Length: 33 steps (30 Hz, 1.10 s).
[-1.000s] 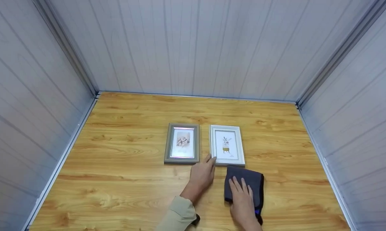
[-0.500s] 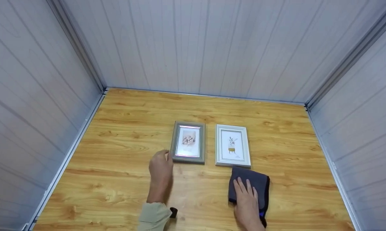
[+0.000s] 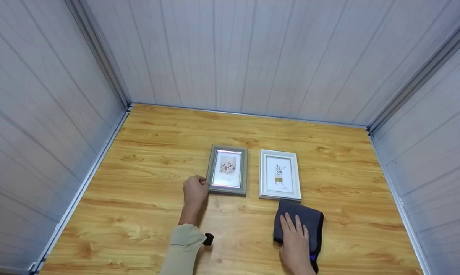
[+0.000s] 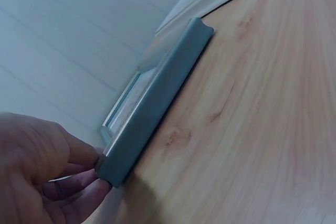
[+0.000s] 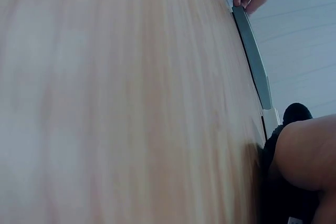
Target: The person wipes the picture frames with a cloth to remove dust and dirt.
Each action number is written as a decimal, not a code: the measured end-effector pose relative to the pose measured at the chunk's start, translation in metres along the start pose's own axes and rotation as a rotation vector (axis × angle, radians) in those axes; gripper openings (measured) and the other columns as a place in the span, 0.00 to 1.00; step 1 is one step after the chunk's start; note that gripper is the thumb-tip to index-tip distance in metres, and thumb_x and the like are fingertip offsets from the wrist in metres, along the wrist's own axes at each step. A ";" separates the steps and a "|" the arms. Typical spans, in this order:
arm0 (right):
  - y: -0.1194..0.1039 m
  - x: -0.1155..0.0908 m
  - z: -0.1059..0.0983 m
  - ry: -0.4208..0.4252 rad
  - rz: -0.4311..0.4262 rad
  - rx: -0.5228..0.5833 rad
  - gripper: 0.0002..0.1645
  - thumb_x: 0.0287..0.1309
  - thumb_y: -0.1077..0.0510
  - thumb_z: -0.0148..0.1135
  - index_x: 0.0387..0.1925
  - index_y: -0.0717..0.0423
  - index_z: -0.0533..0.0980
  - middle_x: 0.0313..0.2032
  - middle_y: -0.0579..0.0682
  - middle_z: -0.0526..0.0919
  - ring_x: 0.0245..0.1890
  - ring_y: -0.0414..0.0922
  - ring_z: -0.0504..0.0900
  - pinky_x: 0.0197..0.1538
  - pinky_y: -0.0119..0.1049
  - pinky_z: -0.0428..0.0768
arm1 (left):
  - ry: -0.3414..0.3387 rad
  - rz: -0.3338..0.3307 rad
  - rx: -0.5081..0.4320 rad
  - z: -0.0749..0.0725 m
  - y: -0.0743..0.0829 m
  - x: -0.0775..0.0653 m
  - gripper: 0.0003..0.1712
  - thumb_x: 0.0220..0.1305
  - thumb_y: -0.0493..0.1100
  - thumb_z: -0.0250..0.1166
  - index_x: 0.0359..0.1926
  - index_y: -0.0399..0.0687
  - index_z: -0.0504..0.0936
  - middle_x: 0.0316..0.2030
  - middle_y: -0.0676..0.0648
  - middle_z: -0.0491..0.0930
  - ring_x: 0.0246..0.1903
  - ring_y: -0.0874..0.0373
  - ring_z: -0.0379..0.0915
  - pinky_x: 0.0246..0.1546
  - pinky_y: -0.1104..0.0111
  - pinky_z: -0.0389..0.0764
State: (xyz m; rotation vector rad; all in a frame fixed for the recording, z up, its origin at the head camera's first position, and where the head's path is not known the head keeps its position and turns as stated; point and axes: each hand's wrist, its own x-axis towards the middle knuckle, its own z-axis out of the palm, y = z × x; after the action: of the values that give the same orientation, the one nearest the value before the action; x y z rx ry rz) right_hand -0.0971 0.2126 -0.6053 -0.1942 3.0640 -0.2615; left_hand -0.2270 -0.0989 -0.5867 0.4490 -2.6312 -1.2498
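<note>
My left hand point(image 3: 195, 190) is at the lower left corner of a grey-brown picture frame point(image 3: 244, 172), which lies face up. In the left wrist view its thumb and fingers pinch the corner of that picture frame point(image 4: 157, 108). My right hand point(image 3: 295, 244) rests flat on a folded dark grey cloth point(image 3: 308, 215), fingers straight and slightly spread. Just beyond the cloth lies a white picture frame point(image 3: 263, 173) with a potted-plant print, its lower edge close to the cloth. In the right wrist view the thumb and the dark cloth point(image 5: 286, 200) fill the lower right.
A wood-grain table top point(image 3: 138, 214) carries everything. Pale panelled walls stand at the back point(image 3: 230, 57), on the left point(image 3: 42, 114) and on the right point(image 3: 436, 152). The two frames lie side by side with a narrow gap.
My left hand has left the white frame's lower left corner and moved left to the grey-brown frame's corner, which it now pinches. The right hand stays on the cloth. The head view has shifted slightly.
</note>
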 end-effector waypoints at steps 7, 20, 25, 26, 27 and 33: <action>-0.002 0.001 -0.001 -0.013 0.005 -0.001 0.48 0.33 0.74 0.60 0.62 0.51 0.59 0.63 0.51 0.57 0.62 0.57 0.48 0.54 0.60 0.49 | -0.117 -0.058 0.031 -0.002 0.005 0.005 0.13 0.47 0.31 0.58 0.37 0.36 0.81 0.33 0.42 0.80 0.36 0.49 0.75 0.35 0.59 0.75; -0.022 0.012 -0.044 0.656 0.282 0.662 0.40 0.31 0.81 0.52 0.53 0.58 0.70 0.49 0.57 0.74 0.49 0.53 0.71 0.47 0.43 0.68 | -0.222 -0.114 0.059 -0.006 0.005 0.008 0.09 0.49 0.35 0.61 0.32 0.38 0.83 0.32 0.42 0.80 0.34 0.52 0.76 0.32 0.61 0.75; -0.046 0.032 -0.077 0.963 0.118 0.809 0.43 0.29 0.85 0.50 0.54 0.59 0.69 0.49 0.54 0.74 0.50 0.49 0.71 0.51 0.36 0.66 | -0.209 -0.110 0.044 -0.005 0.002 0.007 0.08 0.46 0.37 0.62 0.29 0.39 0.84 0.29 0.44 0.80 0.31 0.53 0.76 0.30 0.61 0.76; -0.054 0.039 -0.082 0.998 0.034 0.808 0.43 0.28 0.84 0.49 0.54 0.60 0.69 0.51 0.54 0.73 0.52 0.50 0.69 0.53 0.36 0.65 | -0.207 -0.109 0.043 -0.005 0.001 0.007 0.08 0.46 0.37 0.62 0.29 0.39 0.84 0.29 0.44 0.80 0.31 0.53 0.76 0.30 0.61 0.76; -0.061 0.048 -0.085 1.024 -0.056 0.796 0.43 0.27 0.83 0.49 0.54 0.61 0.69 0.52 0.55 0.72 0.53 0.52 0.68 0.55 0.38 0.63 | -0.203 -0.107 0.041 -0.004 0.000 0.007 0.08 0.46 0.37 0.62 0.28 0.40 0.84 0.28 0.44 0.80 0.31 0.53 0.76 0.30 0.61 0.76; -0.106 0.107 -0.062 0.799 -0.458 0.442 0.38 0.28 0.73 0.58 0.52 0.62 0.69 0.52 0.57 0.71 0.54 0.57 0.66 0.55 0.49 0.61 | -0.166 -0.119 0.034 -0.002 0.000 0.007 0.05 0.44 0.38 0.63 0.23 0.42 0.83 0.25 0.46 0.79 0.27 0.54 0.75 0.28 0.61 0.75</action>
State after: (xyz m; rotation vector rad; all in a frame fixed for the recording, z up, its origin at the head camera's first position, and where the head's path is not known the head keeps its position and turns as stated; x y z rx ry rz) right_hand -0.1950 0.1048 -0.5309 -0.9711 3.5172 -1.3070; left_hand -0.2329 -0.1033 -0.5851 0.5367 -2.8042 -1.3329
